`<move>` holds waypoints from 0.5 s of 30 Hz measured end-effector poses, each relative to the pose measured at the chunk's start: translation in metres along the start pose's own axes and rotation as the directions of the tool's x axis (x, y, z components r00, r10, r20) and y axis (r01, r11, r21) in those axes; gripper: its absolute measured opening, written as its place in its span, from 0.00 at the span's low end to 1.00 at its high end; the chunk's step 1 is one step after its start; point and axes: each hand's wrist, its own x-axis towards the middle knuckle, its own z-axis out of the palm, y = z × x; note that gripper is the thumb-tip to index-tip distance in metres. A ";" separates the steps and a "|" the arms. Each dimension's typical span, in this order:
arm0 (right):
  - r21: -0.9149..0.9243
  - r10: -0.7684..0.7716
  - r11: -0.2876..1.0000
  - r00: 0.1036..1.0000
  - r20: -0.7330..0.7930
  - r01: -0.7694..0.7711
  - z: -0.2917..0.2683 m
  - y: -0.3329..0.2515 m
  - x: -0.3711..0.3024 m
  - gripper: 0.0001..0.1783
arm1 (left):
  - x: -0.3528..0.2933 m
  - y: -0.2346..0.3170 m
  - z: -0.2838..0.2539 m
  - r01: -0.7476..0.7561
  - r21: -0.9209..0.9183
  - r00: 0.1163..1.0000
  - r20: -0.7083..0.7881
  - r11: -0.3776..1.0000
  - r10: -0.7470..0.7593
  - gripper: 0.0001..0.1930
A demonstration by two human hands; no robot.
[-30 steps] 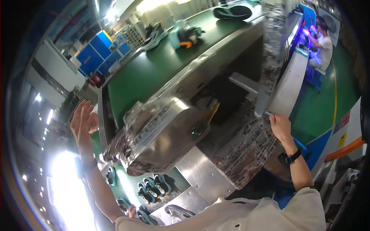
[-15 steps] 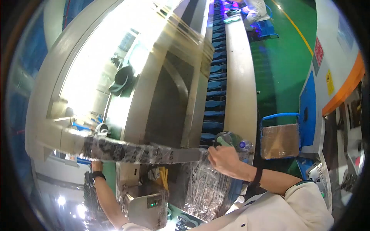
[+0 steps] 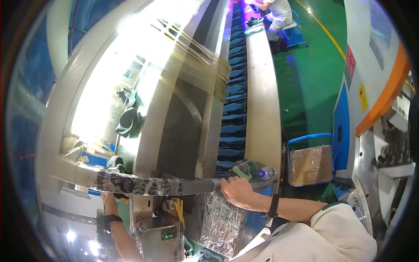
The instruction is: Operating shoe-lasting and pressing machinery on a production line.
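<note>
My left hand point(image 3: 109, 201) is just on the near side of a long bar point(image 3: 166, 185) wrapped in clear film and printed tape. The bar hides most of its fingers, so their grip cannot be made out. At the bar's right end sits my right hand point(image 3: 238, 191), fingers curled in; whatever they may hold is hidden. Right behind that hand are a green shoe point(image 3: 241, 169) and a clear bottle point(image 3: 267, 174) with a purple cap. Beyond the bar on the left, a grey-white shoe point(image 3: 115, 162) stands near my left hand, with a dark shoe point(image 3: 128, 121) farther along the bright lit strip.
A channel of blue wavy pieces point(image 3: 232, 131) runs away beside a pale ledge point(image 3: 263, 109). A blue-framed stool point(image 3: 310, 165) with a wrapped cardboard seat stands at right. Film-wrapped equipment point(image 3: 224, 222) and a control box point(image 3: 159, 238) are close to me. Another person point(image 3: 279, 17) sits far off.
The whole view has shifted, moving the scene left and down. The dark shoe on the lit strip has come nearer to me. Both hands stay by the wrapped bar.
</note>
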 end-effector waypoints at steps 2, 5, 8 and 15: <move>-0.020 0.003 1.000 0.999 -0.054 -0.005 0.008 0.004 -0.002 0.11 | 0.004 0.010 0.000 -0.025 -0.017 0.999 -0.037 1.000 0.024 0.27; 0.010 -0.023 1.000 0.997 -0.070 0.024 0.007 0.004 -0.004 0.11 | 0.000 0.023 -0.010 -0.044 -0.033 0.993 -0.108 0.998 0.040 0.26; 0.056 -0.051 0.997 0.995 -0.088 0.056 0.004 -0.001 -0.009 0.10 | -0.023 0.025 -0.045 -0.029 -0.027 0.978 -0.210 0.999 0.023 0.24; 0.138 -0.075 0.986 0.987 -0.140 0.095 -0.002 0.001 -0.005 0.14 | -0.222 0.150 -0.048 -0.077 -0.523 0.959 -0.271 0.849 -0.080 0.25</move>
